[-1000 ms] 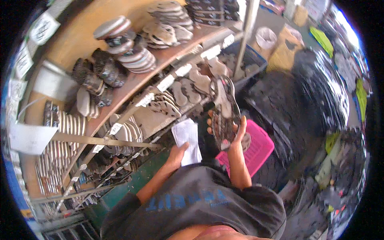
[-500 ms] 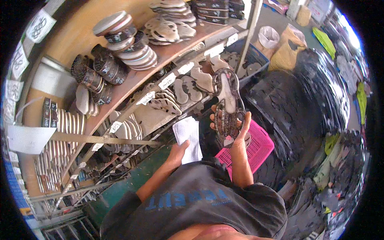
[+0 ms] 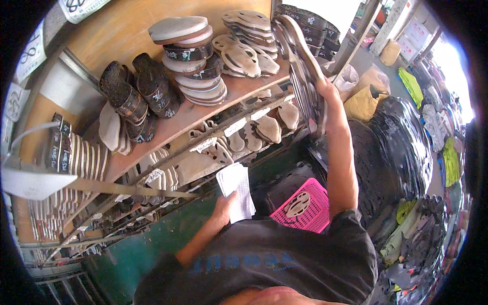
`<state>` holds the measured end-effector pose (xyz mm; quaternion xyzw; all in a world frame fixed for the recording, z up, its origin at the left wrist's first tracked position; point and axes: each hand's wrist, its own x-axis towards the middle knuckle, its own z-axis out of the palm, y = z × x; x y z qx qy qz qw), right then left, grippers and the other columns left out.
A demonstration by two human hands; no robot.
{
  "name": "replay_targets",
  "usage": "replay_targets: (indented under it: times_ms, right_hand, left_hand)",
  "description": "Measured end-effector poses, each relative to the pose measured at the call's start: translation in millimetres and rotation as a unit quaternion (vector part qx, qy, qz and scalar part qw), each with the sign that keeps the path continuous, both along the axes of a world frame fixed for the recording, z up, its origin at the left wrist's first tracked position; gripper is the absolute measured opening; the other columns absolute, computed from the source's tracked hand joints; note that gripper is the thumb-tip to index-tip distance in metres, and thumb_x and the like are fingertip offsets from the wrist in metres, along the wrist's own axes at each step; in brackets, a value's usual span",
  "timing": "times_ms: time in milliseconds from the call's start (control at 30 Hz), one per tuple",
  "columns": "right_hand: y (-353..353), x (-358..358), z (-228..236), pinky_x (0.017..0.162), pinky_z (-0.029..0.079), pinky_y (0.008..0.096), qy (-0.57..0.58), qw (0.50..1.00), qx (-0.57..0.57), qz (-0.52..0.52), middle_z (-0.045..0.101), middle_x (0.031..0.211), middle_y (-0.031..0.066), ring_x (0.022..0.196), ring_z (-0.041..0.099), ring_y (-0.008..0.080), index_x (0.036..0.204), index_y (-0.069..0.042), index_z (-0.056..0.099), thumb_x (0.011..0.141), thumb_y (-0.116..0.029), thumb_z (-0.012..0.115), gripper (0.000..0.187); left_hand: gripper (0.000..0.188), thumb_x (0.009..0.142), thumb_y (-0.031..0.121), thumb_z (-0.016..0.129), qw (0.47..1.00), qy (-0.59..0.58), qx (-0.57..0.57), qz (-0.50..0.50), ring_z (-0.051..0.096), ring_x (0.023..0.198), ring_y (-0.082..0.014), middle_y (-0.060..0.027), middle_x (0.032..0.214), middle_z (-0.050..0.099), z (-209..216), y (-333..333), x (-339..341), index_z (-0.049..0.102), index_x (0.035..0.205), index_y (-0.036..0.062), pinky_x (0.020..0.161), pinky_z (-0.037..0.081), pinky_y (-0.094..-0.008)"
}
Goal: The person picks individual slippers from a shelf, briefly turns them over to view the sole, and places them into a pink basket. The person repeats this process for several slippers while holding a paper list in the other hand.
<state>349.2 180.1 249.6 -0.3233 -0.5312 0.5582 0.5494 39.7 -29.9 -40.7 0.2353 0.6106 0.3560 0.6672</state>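
Observation:
My right hand [image 3: 329,94] is raised at the shelf's far right end, its fingers closed on a stack of sole-shaped cutting dies [image 3: 300,68]. The stack stands on edge, with dark layered rims, and overlaps the dark dies behind it. Lower down, my left hand [image 3: 222,209] pinches a few white paper sheets [image 3: 236,189] with the thumb on top. Small marks cover the paper but are too fine to make out. Between my arms lies a pink plastic basket [image 3: 321,191] holding a pale piece with holes [image 3: 298,204].
A wooden shelf [image 3: 168,124] carries stacked pale sole shapes [image 3: 203,91] and dark curved dies [image 3: 157,94]; labelled lower tiers hold more. A metal post [image 3: 358,38] rises at its right end. Black plastic-wrapped bulk [image 3: 401,137] and a yellow sack [image 3: 363,101] stand to the right.
My right hand has lifted the die stack up and away to the shelf's right end, turning it on edge. The pale piece in the basket now shows fully. My left hand still holds the paper.

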Motion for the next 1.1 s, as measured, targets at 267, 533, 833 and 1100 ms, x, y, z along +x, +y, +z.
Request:
replay_targets:
  times_ms: [267,533,833,1100]
  right_hand:
    - [95.0,-50.7,50.8,0.079,0.045,0.0291,-0.268,0.962,0.024,-0.040,0.064,0.093,0.0035,0.086,0.056,0.0139,0.121,-0.005,0.072,0.086,-0.050,0.068,0.058]
    - [136.0,-70.2,43.5,0.088,0.051,0.0313,-0.298,0.944,0.133,-0.035,0.071,0.104,0.0079,0.097,0.063,0.0140,0.128,0.003,0.069,0.081,-0.044,0.080,0.068]
    - [138.5,-79.6,36.8,0.081,0.054,0.0321,-0.345,0.929,0.106,-0.086,0.074,0.093,0.0076,0.088,0.066,0.0118,0.121,-0.002,0.072,0.078,-0.036,0.083,0.055]
    - [154.3,-120.9,33.1,0.088,0.056,0.0467,-0.569,0.790,0.188,-0.130,0.072,0.094,0.0273,0.095,0.071,0.0423,0.113,-0.006,0.074,0.064,-0.057,0.074,0.070]
  left_hand:
    - [0.044,0.097,0.032,0.071,1.000,-0.027,0.001,0.004,0.061,0.081,-0.0144,-0.0059,0.099,0.070,-27.2,30.0,-16.4,0.069,0.121,-0.0049,0.071,0.049,-0.0330]
    - [0.044,0.095,0.035,0.074,0.996,0.057,-0.022,-0.071,0.062,0.086,-0.0145,-0.0054,0.102,0.072,-15.0,58.9,-26.4,0.072,0.117,-0.0030,0.076,0.049,-0.0337]
    - [0.053,0.091,0.042,0.076,0.982,0.127,-0.007,-0.139,0.068,0.092,-0.0195,-0.0100,0.105,0.075,-1.4,80.9,-24.3,0.073,0.118,-0.0029,0.082,0.053,-0.0374]
    - [0.049,0.094,0.038,0.074,0.981,0.067,-0.033,-0.177,0.065,0.093,-0.0186,-0.0081,0.107,0.072,-9.6,84.6,-12.9,0.071,0.120,-0.0034,0.084,0.052,-0.0370]
